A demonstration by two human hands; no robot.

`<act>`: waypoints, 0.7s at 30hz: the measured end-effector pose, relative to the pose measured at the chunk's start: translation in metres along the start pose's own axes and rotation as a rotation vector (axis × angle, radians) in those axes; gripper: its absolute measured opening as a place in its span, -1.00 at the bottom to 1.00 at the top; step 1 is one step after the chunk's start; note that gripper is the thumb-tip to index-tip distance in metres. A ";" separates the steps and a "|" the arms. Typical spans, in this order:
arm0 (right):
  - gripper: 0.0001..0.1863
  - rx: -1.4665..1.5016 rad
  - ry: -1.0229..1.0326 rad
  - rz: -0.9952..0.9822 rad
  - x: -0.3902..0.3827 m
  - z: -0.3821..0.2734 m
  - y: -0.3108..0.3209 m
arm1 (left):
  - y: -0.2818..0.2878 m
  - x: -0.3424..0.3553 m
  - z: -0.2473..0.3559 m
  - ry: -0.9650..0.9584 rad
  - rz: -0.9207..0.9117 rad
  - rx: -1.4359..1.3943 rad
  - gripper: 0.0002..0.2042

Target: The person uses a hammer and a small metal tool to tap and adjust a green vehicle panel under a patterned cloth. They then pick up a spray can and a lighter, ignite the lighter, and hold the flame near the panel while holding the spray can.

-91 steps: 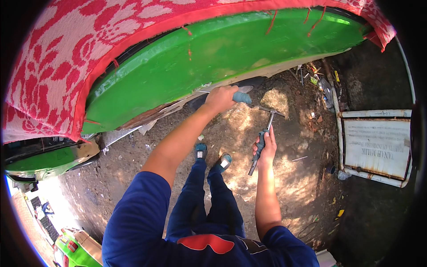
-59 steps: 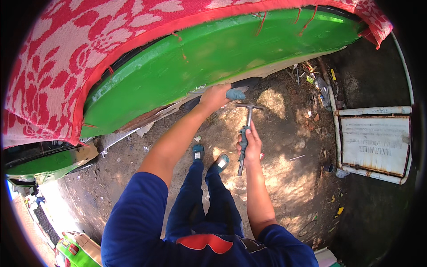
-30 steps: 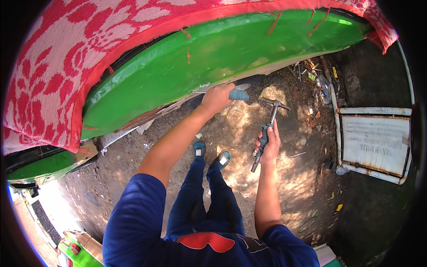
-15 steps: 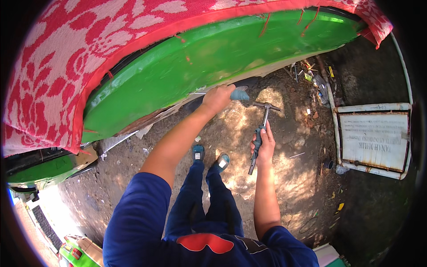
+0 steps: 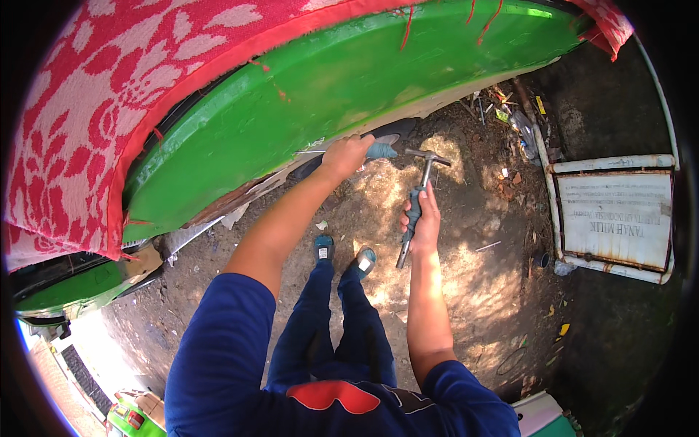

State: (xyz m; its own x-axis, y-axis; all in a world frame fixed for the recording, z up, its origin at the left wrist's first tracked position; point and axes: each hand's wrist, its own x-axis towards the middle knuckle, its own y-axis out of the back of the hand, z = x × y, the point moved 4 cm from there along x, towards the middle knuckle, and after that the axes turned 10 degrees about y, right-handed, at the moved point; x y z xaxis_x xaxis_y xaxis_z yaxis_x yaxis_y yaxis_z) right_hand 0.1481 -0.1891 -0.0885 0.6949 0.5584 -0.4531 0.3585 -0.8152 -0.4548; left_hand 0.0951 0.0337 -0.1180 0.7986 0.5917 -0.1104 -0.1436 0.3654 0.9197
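Note:
My left hand grips a tool with a blue-grey handle and holds it against the lower edge of a green vehicle body panel. A metal hammer with a dark grip is held mid-shaft in my right hand. Its head points up, a short way right of the blue-grey handle and not touching it. Both arms reach forward over my blue trousers and shoes.
A red and white patterned cloth lies over the top of the vehicle. The ground is bare dirt with litter near the panel's right end. A rusty white metal sign frame lies flat at right. Another green vehicle part sits lower left.
The hammer has swung back and forth beside the handled tool; over the last half second it stays raised close to it. My left hand has kept its place on the panel edge.

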 end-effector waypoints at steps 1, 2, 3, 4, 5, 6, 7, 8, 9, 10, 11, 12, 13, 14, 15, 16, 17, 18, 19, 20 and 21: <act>-0.39 -0.057 -0.044 -0.035 0.000 0.004 0.002 | 0.001 0.002 0.002 0.006 -0.011 0.003 -0.79; -0.39 -0.026 -0.021 -0.018 0.000 0.003 0.004 | -0.002 0.001 0.001 0.003 -0.023 0.010 -0.79; -0.39 0.004 0.002 -0.001 0.001 0.001 0.006 | -0.004 0.000 -0.002 0.001 -0.036 0.018 -0.79; -0.40 0.034 0.026 0.016 0.002 -0.001 0.009 | -0.006 -0.001 -0.004 -0.002 -0.048 0.026 -0.78; -0.40 0.070 0.047 0.035 0.002 -0.002 0.011 | -0.006 -0.003 -0.003 -0.007 -0.043 0.024 -0.78; -0.39 0.119 0.080 0.091 0.003 -0.005 0.016 | -0.006 -0.005 -0.002 -0.011 -0.037 0.022 -0.78; -0.39 0.047 0.016 0.051 0.002 0.002 0.014 | -0.005 -0.006 -0.002 -0.015 -0.031 0.020 -0.77; -0.39 -0.032 -0.041 0.011 -0.002 0.006 0.009 | -0.006 -0.006 -0.002 -0.012 -0.029 0.022 -0.77; -0.38 -0.110 -0.098 -0.029 -0.005 0.009 0.006 | -0.006 -0.006 -0.003 -0.009 -0.026 0.024 -0.77; -0.39 -0.110 -0.103 -0.023 -0.006 0.009 0.007 | -0.007 -0.005 -0.004 -0.005 -0.023 0.026 -0.76; -0.39 -0.057 -0.065 0.008 -0.007 0.007 0.009 | -0.005 -0.007 -0.004 -0.019 -0.008 0.022 -0.76; -0.39 -0.004 -0.027 0.038 -0.007 0.003 0.013 | -0.003 -0.008 -0.003 -0.033 0.006 0.018 -0.76; -0.39 0.049 0.010 0.069 -0.007 0.001 0.015 | -0.001 -0.010 -0.003 -0.048 0.021 0.015 -0.75; -0.41 0.121 0.054 0.072 -0.005 -0.001 0.016 | -0.001 -0.009 -0.002 -0.037 0.031 0.019 -0.75; -0.41 -0.001 -0.038 -0.015 -0.007 0.008 0.011 | 0.000 -0.006 -0.001 -0.027 0.041 0.023 -0.74; -0.41 -0.122 -0.129 -0.102 -0.010 0.021 0.003 | 0.001 -0.005 -0.001 -0.018 0.052 0.027 -0.74; -0.42 -0.242 -0.218 -0.193 -0.012 0.031 -0.009 | 0.002 -0.004 -0.002 -0.007 0.064 -0.003 -0.74; -0.44 -0.304 -0.241 -0.221 -0.018 0.038 -0.016 | 0.004 -0.003 -0.004 0.003 0.076 -0.032 -0.73; -0.44 -0.185 -0.167 -0.118 -0.017 0.032 -0.015 | 0.006 -0.002 -0.005 0.013 0.088 -0.061 -0.73; -0.44 -0.067 -0.106 -0.020 -0.017 0.026 -0.013 | 0.010 -0.001 -0.006 0.027 0.076 -0.064 -0.73; -0.44 0.050 -0.045 0.086 -0.019 0.022 -0.006 | 0.015 -0.002 -0.002 0.038 0.059 -0.069 -0.73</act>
State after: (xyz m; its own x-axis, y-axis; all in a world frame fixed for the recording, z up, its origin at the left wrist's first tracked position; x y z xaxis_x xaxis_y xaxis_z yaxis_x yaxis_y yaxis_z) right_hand 0.1195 -0.1916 -0.0941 0.6926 0.4943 -0.5253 0.2669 -0.8522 -0.4500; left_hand 0.0902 0.0399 -0.1047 0.7648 0.6403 -0.0720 -0.2311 0.3769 0.8970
